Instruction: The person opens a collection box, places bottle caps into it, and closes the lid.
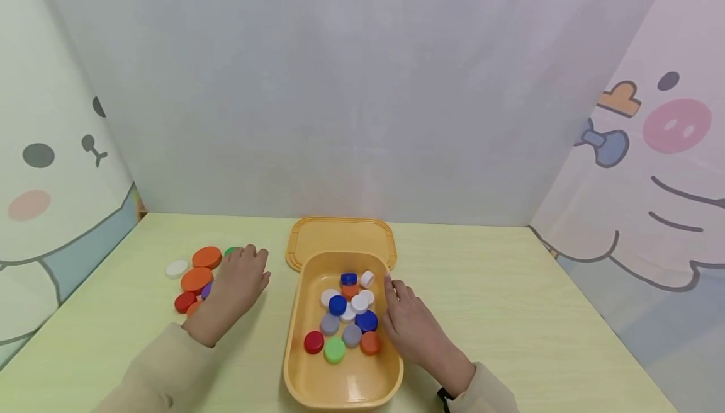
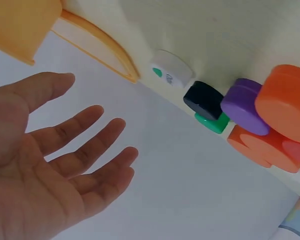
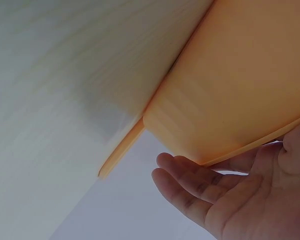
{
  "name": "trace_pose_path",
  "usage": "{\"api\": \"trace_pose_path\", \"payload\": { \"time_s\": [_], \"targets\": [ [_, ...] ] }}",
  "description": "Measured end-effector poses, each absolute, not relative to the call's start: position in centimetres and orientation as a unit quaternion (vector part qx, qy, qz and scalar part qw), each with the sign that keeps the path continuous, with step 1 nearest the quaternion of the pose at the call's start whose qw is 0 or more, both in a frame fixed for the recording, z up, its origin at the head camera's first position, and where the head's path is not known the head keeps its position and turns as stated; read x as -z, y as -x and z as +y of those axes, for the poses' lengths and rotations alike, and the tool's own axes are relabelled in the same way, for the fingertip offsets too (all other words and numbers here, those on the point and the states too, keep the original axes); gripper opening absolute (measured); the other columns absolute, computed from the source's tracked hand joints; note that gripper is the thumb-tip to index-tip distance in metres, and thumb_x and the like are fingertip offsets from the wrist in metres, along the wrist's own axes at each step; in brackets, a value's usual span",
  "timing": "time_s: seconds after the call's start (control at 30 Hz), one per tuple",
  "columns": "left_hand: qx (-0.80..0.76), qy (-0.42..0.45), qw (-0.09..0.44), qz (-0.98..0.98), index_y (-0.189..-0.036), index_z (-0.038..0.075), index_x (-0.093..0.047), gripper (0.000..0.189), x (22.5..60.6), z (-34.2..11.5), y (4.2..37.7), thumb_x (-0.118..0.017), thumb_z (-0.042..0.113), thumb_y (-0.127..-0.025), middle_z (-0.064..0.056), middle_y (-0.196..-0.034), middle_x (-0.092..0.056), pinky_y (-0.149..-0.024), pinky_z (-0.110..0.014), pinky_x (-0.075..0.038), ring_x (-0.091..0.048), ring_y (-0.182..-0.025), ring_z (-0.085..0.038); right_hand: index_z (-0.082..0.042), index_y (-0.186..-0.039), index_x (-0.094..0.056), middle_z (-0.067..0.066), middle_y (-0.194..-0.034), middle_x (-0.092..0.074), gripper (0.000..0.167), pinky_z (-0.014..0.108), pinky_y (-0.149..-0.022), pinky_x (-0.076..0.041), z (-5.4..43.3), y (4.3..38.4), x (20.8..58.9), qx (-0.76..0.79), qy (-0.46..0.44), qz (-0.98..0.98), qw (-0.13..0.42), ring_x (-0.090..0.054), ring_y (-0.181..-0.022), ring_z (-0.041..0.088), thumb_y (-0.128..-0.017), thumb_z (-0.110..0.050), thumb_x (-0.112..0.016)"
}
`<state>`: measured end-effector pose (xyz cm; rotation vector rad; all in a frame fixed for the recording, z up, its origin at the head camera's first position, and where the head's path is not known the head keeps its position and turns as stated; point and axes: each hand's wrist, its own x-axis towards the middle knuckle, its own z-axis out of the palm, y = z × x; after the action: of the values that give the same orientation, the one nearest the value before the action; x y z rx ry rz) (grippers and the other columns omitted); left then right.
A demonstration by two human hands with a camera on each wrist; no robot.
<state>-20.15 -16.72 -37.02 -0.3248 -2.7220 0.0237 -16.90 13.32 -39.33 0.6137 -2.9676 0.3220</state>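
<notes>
My left hand (image 1: 240,277) hovers above a group of loose plastic bottle caps left of the tub. In the left wrist view its fingers are spread and loosely bent, with nothing in them. Beside it show a white cap (image 2: 171,68), a black cap (image 2: 203,100), a purple cap (image 2: 244,106) and an orange cap (image 2: 285,102). My right hand (image 1: 416,328) rests at the right rim of a yellow plastic tub (image 1: 348,388), its fingers relaxed along the edge. Inside the tub lie several caps, among them a red cap (image 1: 314,342), a light green cap (image 1: 335,350) and a blue cap (image 1: 366,321).
A flat yellow lid (image 1: 342,237) lies on the pale wooden table (image 1: 481,293), just behind the tub. Farther left are a white cap (image 1: 177,268) and a dark red cap (image 1: 185,302). A plain grey backdrop (image 1: 351,85) stands behind, with cartoon-printed cloth on both sides.
</notes>
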Motion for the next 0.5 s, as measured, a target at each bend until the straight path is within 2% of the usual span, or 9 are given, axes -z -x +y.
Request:
{"api": "trace_pose_path", "payload": {
  "time_s": [0.13,0.37,0.5],
  "targets": [
    [-0.028,0.114,0.192,-0.974,-0.08,0.0,-0.053,0.031,37.5,-17.4,20.6,-0.074,0.021,-0.073,-0.013,-0.071,-0.049,-0.056,-0.037,-0.045,-0.047,-0.064,-0.028,0.002,-0.141,-0.029,0.019,-0.132,-0.043,0.055,0.045,-0.096,-0.042,13.3,16.9,39.3,-0.106,-0.203,-0.972,0.05,-0.047,-0.117,0.03,-0.091,-0.019,-0.042],
    [-0.043,0.107,0.159,-0.98,-0.084,-0.003,-0.055,0.031,38.5,-18.3,21.0,-0.074,0.019,-0.073,-0.016,-0.075,-0.05,-0.065,-0.041,-0.049,-0.049,-0.072,-0.03,0.002,-0.14,-0.03,0.019,-0.131,-0.044,0.055,0.045,-0.095,-0.043,13.3,16.9,39.3,-0.106,-0.207,-0.971,0.055,-0.047,-0.116,0.03,-0.092,-0.019,-0.042],
    [-0.042,0.104,0.141,-0.984,-0.083,-0.003,-0.055,0.03,39.1,-18.8,21.3,-0.073,0.018,-0.074,-0.017,-0.076,-0.05,-0.065,-0.042,-0.049,-0.049,-0.074,-0.032,0.003,-0.14,-0.029,0.019,-0.131,-0.044,0.055,0.045,-0.095,-0.043,13.4,16.9,39.5,-0.103,-0.21,-0.971,0.056,-0.047,-0.116,0.03,-0.092,-0.019,-0.041]
  ]
}}
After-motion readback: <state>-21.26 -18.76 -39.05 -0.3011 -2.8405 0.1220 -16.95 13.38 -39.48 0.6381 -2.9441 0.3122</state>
